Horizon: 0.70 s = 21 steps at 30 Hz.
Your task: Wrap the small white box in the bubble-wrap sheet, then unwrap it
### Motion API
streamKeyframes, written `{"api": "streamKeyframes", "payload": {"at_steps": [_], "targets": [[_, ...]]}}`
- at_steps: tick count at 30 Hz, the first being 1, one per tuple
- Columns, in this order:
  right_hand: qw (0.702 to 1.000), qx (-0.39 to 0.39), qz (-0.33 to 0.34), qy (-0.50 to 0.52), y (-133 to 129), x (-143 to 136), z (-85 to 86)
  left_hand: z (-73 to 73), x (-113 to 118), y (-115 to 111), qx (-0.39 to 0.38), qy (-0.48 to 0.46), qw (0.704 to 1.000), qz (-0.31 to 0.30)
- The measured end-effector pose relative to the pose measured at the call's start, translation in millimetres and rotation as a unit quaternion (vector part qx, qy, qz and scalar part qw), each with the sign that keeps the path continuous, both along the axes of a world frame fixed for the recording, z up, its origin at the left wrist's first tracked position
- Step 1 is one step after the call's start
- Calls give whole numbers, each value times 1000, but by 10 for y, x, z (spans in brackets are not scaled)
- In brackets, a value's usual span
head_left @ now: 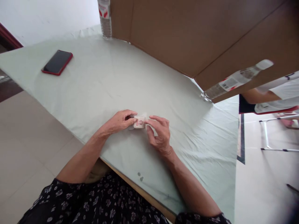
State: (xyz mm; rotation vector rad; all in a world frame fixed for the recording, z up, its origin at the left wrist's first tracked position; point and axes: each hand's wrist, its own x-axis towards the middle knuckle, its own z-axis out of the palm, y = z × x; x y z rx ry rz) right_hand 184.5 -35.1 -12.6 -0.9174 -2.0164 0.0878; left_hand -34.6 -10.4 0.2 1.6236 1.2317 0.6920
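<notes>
A small pale packet with red print (pixel 139 122) lies close to the tabletop near the front edge, with what looks like clear wrapping around it. My left hand (pixel 120 120) grips its left end, thumb on top and fingers curled behind. From the other side, my right hand (pixel 160 132) reaches in with fingers apart. Its index fingertip touches the packet's right part, while the thumb stays off it. The packet's underside is hidden.
A pale green cloth (pixel 93 81) covers the table. A phone in a red case (pixel 57 63) lies at the far left. Large brown cardboard (pixel 163 34) stands behind, beside an upright bottle (pixel 105 20) and a tilted bottle (pixel 235 81). Another person's arm (pixel 259 95) shows at right.
</notes>
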Motion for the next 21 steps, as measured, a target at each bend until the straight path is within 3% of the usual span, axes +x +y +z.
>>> {"api": "streamKeyframes", "payload": {"at_steps": [3,6,8,12,21], "targets": [[985,-153,-30,73,71,65,-14,-21,13,-5,-2,-14,1000,27],[952,-294,16,88,200,97,-87,-39,13,4,-12,-38,997,61],[937,-338,53,74,266,91,-152,-45,10,11,-16,-49,996,74],[937,-338,80,46,291,49,-248,-49,11,12,-19,-53,995,87],[956,-290,30,19,228,-25,-296,-75,-3,11,-25,-69,994,78]]}}
